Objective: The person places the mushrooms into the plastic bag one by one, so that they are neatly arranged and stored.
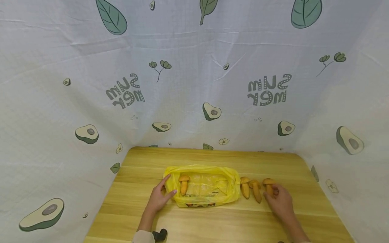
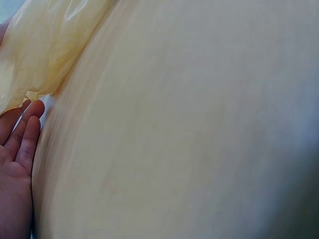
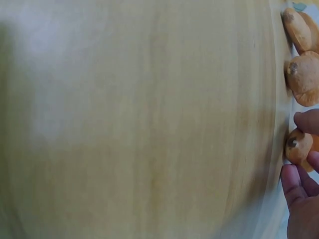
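Mushroom (image 1: 268,182), lower right: orange, domed cap, dark-tipped stem; right hand (image 1: 281,201) fingers clamped on it. Left hand (image 1: 158,196) fingers apart at yellow bag (image 1: 218,200).

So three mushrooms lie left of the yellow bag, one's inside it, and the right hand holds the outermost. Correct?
Wrong side: the head view shows the three mushrooms right of the yellow bag. The rest stands: one mushroom inside, right hand holding the outermost one.
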Tool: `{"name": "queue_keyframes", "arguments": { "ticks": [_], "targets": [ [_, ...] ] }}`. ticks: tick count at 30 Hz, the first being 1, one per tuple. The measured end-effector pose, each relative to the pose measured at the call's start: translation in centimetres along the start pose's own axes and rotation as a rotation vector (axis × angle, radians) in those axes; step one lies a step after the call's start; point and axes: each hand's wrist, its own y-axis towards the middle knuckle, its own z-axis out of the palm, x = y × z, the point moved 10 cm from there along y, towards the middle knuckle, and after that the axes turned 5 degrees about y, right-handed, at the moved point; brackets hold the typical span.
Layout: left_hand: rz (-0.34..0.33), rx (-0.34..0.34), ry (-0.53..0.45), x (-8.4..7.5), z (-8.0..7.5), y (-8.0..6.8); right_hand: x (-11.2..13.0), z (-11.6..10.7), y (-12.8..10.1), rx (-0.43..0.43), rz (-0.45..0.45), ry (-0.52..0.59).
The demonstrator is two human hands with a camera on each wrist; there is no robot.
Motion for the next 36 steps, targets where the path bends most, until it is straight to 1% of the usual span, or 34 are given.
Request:
{"name": "queue_keyframes", "arguments": {
  "ticks": [4, 10, 20, 30, 36],
  "targets": [
    [-0.003, 0.003, 0.005, -0.03, 0.06, -0.04, 0.11, -0.16, 0.02, -0.018, -0.009, -0.011],
    [-0.002, 0.003, -0.002, -0.07, 0.13, -0.02, -0.34, -0.09, 0.12, -0.003, 0.021, -0.012],
    [0.009, -0.002, -0.007, 0.0, 0.1, 0.04, -0.79, -0.22, -0.2, -0.022, 0.049, 0.015],
    [0.017, 0.005, -0.014, -0.01, 0.03, 0.05, -0.64, -0.55, -0.56, -0.053, 0.039, 0.025],
    [0.02, 0.003, -0.009, -0.12, -0.06, 0.08, -0.56, -0.66, -0.67, -0.052, 0.048, 0.026]
  ]
}}
